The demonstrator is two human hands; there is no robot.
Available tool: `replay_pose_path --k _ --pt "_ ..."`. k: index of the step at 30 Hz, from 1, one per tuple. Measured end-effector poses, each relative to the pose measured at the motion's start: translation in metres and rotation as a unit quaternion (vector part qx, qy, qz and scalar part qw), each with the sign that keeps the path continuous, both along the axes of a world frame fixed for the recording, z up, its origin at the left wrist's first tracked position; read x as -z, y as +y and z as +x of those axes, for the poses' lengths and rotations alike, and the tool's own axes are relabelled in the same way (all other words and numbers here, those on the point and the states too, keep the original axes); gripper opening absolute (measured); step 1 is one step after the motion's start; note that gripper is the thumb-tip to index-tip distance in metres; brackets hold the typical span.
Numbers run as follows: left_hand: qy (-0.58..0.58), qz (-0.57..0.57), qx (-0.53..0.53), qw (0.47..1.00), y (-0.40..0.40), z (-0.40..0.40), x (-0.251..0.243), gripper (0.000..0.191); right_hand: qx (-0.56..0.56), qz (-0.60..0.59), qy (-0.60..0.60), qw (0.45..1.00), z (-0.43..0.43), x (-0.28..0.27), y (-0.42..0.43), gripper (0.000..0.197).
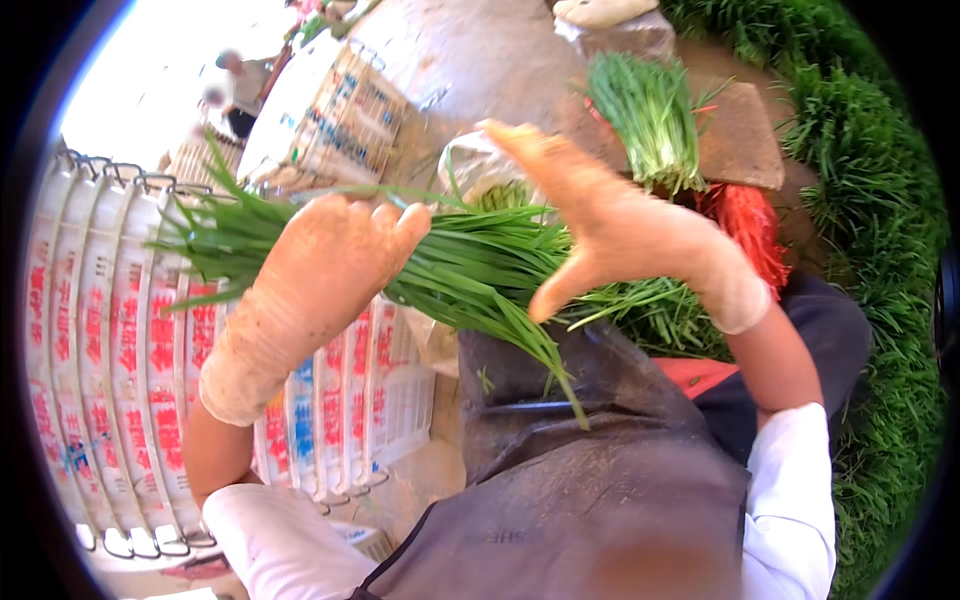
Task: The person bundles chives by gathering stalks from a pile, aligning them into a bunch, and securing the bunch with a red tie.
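My left hand [337, 262], in a pale rubber glove, is closed around a bunch of long green leaves [480, 262], likely Chinese chives, held sideways above my lap. The leaf tips spread to the left, and a few loose leaves hang over the dark apron [600, 487]. My right hand [592, 217], gloved too and slightly blurred, is at the bunch's right part with thumb and fingers spread wide. Cut greens [660, 315] lie below it. Beyond it, a neat bundle of the same greens [649, 120] rests on a brown board [739, 142], beside red plastic strands [746, 232].
Stacked white plastic crates [157, 337] with red and blue writing stand at left, more crates [345, 112] behind. A plastic bag [480, 165] sits ahead. Heaped greens [885, 300] line the right side. Other people [244, 86] are far at upper left.
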State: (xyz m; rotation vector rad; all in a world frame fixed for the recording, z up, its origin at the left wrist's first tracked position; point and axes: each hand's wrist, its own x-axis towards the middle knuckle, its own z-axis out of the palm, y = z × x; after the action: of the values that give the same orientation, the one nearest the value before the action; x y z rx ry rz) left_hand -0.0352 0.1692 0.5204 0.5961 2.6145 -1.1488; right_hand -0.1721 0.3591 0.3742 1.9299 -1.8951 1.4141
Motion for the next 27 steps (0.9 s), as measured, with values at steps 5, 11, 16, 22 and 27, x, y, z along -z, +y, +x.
replay_pose_path --k 5,11,16,22,27 --pt "0.057 0.016 0.178 0.982 0.060 -0.062 -0.018 0.016 0.005 0.044 -0.119 0.992 -0.006 -0.023 -0.027 0.102" --pt "0.254 0.300 0.358 0.847 0.086 -0.102 -0.054 0.051 -0.128 -0.139 -0.522 0.831 -0.056 -0.029 0.045 0.064" --pt "0.138 0.787 -0.119 0.589 -0.113 -0.143 0.056 0.061 -0.233 -0.251 -0.620 0.706 -0.070 -0.023 0.095 0.069" --pt "-0.460 0.846 -0.001 0.269 0.038 -0.141 0.223 0.070 -0.264 -0.295 -0.634 0.664 -0.071 -0.001 0.105 0.066" --pt "-0.463 0.868 -0.181 -0.007 0.129 -0.148 0.253 0.082 0.047 -0.114 -0.599 0.791 -0.084 0.013 0.110 0.061"
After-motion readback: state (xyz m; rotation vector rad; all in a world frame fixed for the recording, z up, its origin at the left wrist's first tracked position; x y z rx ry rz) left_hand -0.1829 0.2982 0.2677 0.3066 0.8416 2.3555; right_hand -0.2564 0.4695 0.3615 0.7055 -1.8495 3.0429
